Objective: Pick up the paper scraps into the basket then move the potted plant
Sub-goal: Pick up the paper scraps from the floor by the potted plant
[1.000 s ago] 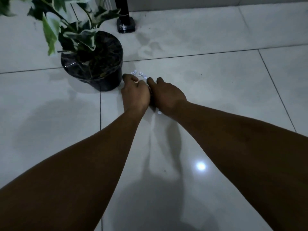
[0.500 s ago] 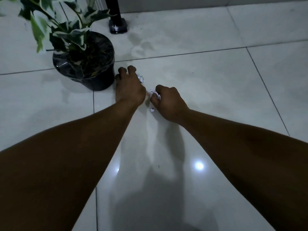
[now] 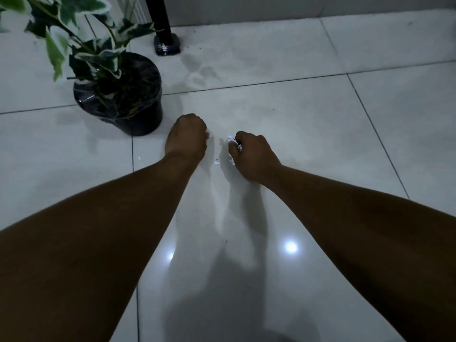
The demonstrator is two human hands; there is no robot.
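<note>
Both my arms are stretched out over the glossy white floor tiles (image 3: 283, 114). My right hand (image 3: 254, 154) is curled around a bunch of paper scraps (image 3: 232, 140), white bits poking out by the fingers. One loose scrap (image 3: 217, 162) sits on the tile between my hands. My left hand (image 3: 187, 137) is fisted too, a bit of white at its edge. Just past it is the potted plant (image 3: 118, 95), and further back a black post (image 3: 161, 25).
</note>
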